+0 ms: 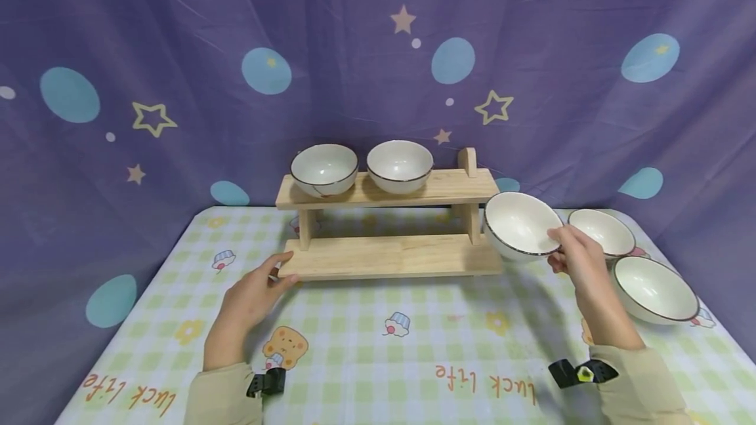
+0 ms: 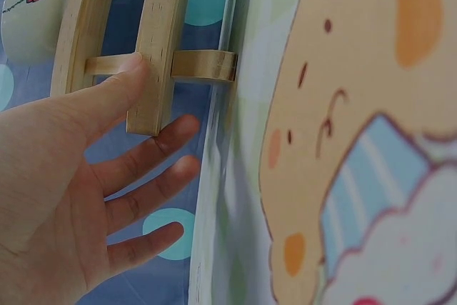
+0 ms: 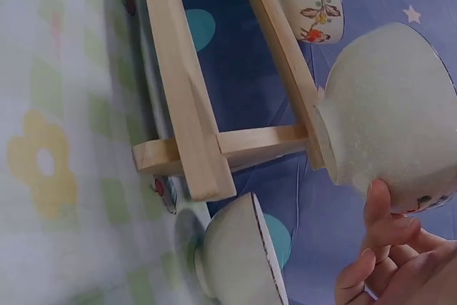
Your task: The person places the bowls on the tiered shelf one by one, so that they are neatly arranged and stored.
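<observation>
My right hand [image 1: 581, 264] holds a white bowl [image 1: 522, 223] with a dark rim, thumb inside the rim and fingers against its outer wall. The bowl is in the air by the right end of a two-tier wooden shelf [image 1: 390, 256]; its foot shows in the right wrist view. With thumb and index finger, my left hand [image 1: 251, 300] pinches the left end of the lower board [image 2: 153, 55], its other fingers spread apart. Two more bowls, a left one [image 1: 324, 169] and a middle one [image 1: 399, 166], sit upright on the upper board.
At the table's right side stand two further bowls, one behind [image 1: 602, 231] and one in front [image 1: 655, 290]. A checked tablecloth [image 1: 366, 359] covers the table. Behind hangs a purple curtain [image 1: 354, 31]. A small upright wooden end piece [image 1: 468, 161] rises from the upper board's right end.
</observation>
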Tool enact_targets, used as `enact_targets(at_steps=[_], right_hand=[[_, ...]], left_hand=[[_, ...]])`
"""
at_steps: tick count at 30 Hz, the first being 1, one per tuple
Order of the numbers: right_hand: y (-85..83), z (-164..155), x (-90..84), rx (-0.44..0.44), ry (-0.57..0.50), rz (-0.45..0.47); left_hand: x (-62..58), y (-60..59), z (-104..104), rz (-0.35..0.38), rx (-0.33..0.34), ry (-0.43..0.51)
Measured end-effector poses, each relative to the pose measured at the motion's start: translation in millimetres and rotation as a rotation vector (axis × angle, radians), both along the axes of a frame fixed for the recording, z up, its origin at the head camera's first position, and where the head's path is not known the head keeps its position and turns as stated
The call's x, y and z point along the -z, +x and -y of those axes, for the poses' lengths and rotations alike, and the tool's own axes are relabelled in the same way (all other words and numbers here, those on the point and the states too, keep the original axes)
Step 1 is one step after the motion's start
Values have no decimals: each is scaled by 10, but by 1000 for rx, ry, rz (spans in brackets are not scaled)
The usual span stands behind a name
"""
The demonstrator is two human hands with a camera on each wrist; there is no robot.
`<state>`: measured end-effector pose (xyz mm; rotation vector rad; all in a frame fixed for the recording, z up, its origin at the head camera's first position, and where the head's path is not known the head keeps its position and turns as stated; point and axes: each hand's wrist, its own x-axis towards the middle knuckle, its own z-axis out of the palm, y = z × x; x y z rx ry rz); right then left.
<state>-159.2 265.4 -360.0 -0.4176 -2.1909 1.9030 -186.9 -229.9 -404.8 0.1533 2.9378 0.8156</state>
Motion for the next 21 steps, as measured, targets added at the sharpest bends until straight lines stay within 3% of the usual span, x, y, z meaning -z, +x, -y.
enact_targets(at_steps=[13,21], right_hand=[[-167,91,-73,-51,67,-31],[-271,169,-203,-58,19,-31]], left_hand=[[3,-13,17,1,4,2],[19,-20,24,-2,6,1]])
